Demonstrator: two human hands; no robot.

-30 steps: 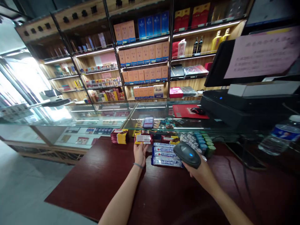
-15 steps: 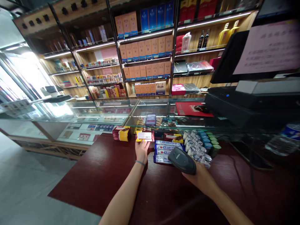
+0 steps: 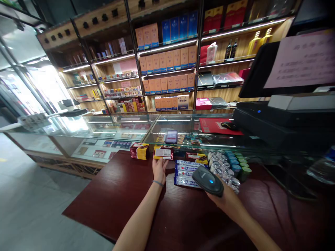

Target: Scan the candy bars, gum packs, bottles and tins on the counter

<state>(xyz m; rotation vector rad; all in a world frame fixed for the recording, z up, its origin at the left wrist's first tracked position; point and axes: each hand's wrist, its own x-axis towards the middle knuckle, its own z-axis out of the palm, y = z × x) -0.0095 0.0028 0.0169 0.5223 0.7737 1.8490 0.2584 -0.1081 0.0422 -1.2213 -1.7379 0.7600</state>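
My left hand [image 3: 159, 170] grips a red-and-yellow chocolate packet [image 3: 163, 153] by its near edge, its white barcode label turned up toward me. In my right hand [image 3: 227, 195] is a black barcode scanner [image 3: 208, 180], with a blue light showing on its top. The scanner's head points left, above the right end of some blue-and-white wrapped bars [image 3: 184, 173]. A stack of similar chocolate packets [image 3: 139, 151] lies to the left of my left hand. Another chocolate packet [image 3: 196, 157] rests behind the blue bars.
Rows of small cylinders with silver, blue and green tops [image 3: 225, 165] stand right of the scanner. Behind the dark red table [image 3: 110, 195] runs a glass display counter [image 3: 131, 127]. A monitor [image 3: 258, 69] and a plastic bottle [image 3: 323, 167] are at the right; stocked shelves line the wall.
A blue light has come on atop the scanner. The whole view has shifted slightly, moving things right and down. Both hands keep their holds.
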